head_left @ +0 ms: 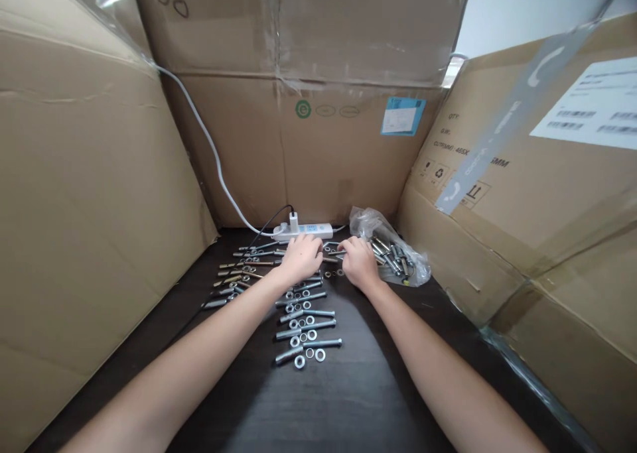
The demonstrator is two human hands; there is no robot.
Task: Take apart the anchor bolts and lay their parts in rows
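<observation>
My left hand is over the far end of the bolt rows, fingers curled down and tips mostly hidden. To its right, my right hand has its fingers bent inward at the end of a thin metal bolt. A short brownish metal sleeve shows in the gap between both hands. Below them a column of bolts with sleeves lies on the dark table, with washers and nuts beside each one. A second column of bolts is at the left, partly behind my left forearm.
A clear plastic bag of metal bolts lies right of my right hand. Behind the hands is a white power strip with a plug and cables. Large cardboard boxes wall in the dark table at the back and both sides.
</observation>
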